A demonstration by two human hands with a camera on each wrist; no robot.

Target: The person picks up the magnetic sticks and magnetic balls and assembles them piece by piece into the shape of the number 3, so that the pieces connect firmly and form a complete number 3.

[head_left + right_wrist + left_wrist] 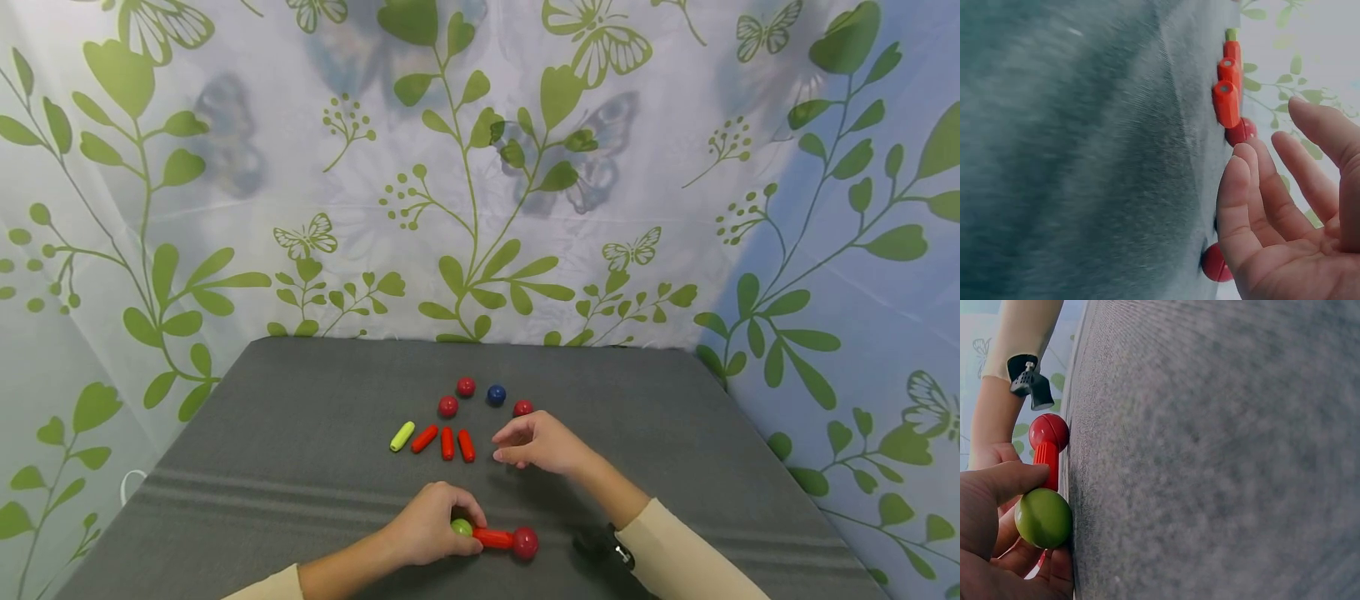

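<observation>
My left hand (433,527) grips a ball-and-rod piece low over the grey table. The piece is a green ball (1044,518) joined by a red ribbed rod (494,538) to a red ball (526,543), which points right. In the left wrist view, the thumb lies by the rod's near end and the fingers curl about the green ball. My right hand (546,443) hovers to the upper right, fingers loosely bent and holding nothing. It is nearest a loose red ball (523,407) and a loose red rod (467,446).
Two more red rods (447,443) and a yellow-green rod (402,436) lie in a row left of the right hand. Behind them rest a blue ball (497,395) and two red balls (447,407). A leaf-patterned curtain (480,208) hangs behind the grey table (300,417).
</observation>
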